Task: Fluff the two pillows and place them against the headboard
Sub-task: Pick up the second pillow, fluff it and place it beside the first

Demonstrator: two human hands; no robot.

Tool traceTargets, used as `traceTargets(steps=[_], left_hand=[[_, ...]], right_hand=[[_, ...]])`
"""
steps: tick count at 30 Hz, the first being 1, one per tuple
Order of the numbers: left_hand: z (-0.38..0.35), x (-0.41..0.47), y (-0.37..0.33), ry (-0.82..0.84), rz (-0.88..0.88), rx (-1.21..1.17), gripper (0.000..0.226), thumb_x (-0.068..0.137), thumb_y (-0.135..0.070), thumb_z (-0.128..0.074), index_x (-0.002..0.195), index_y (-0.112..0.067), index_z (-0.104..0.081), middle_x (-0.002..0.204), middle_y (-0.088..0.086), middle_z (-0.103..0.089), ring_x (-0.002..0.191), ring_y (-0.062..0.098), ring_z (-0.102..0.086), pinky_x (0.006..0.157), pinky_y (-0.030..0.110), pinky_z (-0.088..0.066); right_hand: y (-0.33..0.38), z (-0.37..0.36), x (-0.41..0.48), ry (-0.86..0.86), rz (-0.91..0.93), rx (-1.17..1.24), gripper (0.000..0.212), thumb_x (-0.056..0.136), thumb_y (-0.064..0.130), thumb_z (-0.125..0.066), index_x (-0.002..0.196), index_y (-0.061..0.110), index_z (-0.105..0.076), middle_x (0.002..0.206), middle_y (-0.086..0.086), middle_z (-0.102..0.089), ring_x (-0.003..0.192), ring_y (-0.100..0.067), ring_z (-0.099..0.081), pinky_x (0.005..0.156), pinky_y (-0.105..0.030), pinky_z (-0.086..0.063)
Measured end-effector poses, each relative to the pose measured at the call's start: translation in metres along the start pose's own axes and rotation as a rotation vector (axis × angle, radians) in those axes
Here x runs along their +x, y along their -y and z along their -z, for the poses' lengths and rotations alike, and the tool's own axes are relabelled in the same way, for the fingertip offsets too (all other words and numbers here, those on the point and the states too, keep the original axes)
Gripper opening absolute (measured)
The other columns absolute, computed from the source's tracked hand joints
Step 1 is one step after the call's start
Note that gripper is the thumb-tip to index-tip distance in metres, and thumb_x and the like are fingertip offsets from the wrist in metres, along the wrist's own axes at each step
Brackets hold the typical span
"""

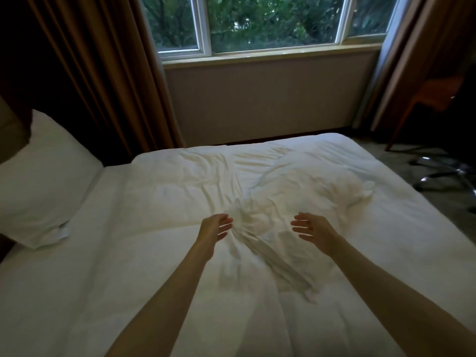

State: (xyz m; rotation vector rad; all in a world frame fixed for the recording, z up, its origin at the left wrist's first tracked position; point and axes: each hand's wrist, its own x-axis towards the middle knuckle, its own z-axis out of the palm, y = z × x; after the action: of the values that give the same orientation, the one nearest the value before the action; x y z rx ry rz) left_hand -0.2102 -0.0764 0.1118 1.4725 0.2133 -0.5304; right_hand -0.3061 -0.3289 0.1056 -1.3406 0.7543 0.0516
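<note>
Both hands, left hand and right hand, spread empty over a rumpled pillow; no writing readable.

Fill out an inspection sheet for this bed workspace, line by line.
Surface: bed with white cover, wrinkled in the middle.
Job's things: one pillow at far left by the headboard; second pillow lying crumpled mid-bed.
Clutter: nothing seen.
Grippers: left hand and right hand open, palms facing, over the second pillow's near end, holding nothing.
Cables: nothing seen.
Surroundings: window, brown curtains, orange chair at right.
</note>
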Motion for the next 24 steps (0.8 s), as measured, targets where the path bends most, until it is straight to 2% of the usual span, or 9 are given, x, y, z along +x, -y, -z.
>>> traceTargets(steps=[3,7,11,14,16,20,24], left_hand=[[-0.021,0.012,0.003,0.016,0.013,0.050,0.021,0.090,-0.015,-0.050,0.102,-0.006,-0.064,0.102,0.012,-0.069,0.089,0.021,-0.066,0.075,0.029,-0.048],[-0.043,0.038,0.004,0.038,0.030,0.109,0.023,0.091,-0.014,-0.050,0.105,-0.003,-0.063,0.102,0.013,-0.068,0.091,0.023,-0.065,0.075,0.030,-0.048],[-0.057,0.063,0.011,0.075,0.034,0.172,0.018,0.092,-0.014,-0.046,0.093,-0.008,-0.063,0.101,0.013,-0.067,0.092,0.023,-0.063,0.074,0.030,-0.046],[-0.062,0.086,0.016,0.100,0.050,0.233,0.021,0.094,-0.016,-0.043,0.097,-0.008,-0.062,0.100,0.011,-0.067,0.087,0.020,-0.063,0.070,0.027,-0.045],[-0.067,0.101,0.017,0.098,0.061,0.281,0.019,0.093,-0.016,-0.043,0.093,-0.011,-0.062,0.098,0.009,-0.067,0.085,0.018,-0.063,0.069,0.027,-0.045],[-0.072,0.127,0.020,0.093,0.061,0.368,0.017,0.093,-0.018,-0.044,0.096,-0.011,-0.060,0.101,0.010,-0.066,0.090,0.021,-0.062,0.072,0.030,-0.045],[-0.093,0.169,0.018,0.080,0.062,0.460,0.016,0.093,-0.021,-0.047,0.096,-0.011,-0.059,0.104,0.011,-0.065,0.093,0.023,-0.062,0.081,0.034,-0.046]], right_hand=[[-0.006,0.026,0.006,-0.061,-0.024,0.013,0.023,0.092,0.023,-0.051,0.102,0.006,-0.060,0.109,-0.015,-0.064,0.099,-0.030,-0.059,0.090,-0.038,-0.042],[-0.012,0.052,0.019,-0.153,-0.050,0.040,0.016,0.091,0.022,-0.052,0.090,0.009,-0.061,0.108,-0.016,-0.064,0.089,-0.027,-0.061,0.078,-0.036,-0.044],[-0.014,0.068,0.036,-0.270,-0.075,0.082,0.015,0.092,0.020,-0.051,0.084,0.010,-0.060,0.105,-0.016,-0.063,0.080,-0.023,-0.060,0.078,-0.036,-0.043],[-0.020,0.076,0.050,-0.329,-0.105,0.124,0.018,0.093,0.021,-0.050,0.096,0.006,-0.060,0.106,-0.016,-0.062,0.082,-0.025,-0.060,0.074,-0.034,-0.044],[-0.024,0.080,0.055,-0.344,-0.137,0.141,0.021,0.094,0.022,-0.049,0.103,0.004,-0.057,0.106,-0.016,-0.061,0.089,-0.029,-0.059,0.077,-0.034,-0.044],[-0.033,0.092,0.066,-0.399,-0.178,0.154,0.027,0.094,0.021,-0.050,0.113,0.002,-0.056,0.107,-0.018,-0.058,0.097,-0.030,-0.056,0.086,-0.040,-0.043],[-0.033,0.120,0.105,-0.460,-0.206,0.154,0.040,0.094,0.021,-0.051,0.125,-0.004,-0.053,0.108,-0.019,-0.055,0.097,-0.031,-0.056,0.086,-0.041,-0.044]])
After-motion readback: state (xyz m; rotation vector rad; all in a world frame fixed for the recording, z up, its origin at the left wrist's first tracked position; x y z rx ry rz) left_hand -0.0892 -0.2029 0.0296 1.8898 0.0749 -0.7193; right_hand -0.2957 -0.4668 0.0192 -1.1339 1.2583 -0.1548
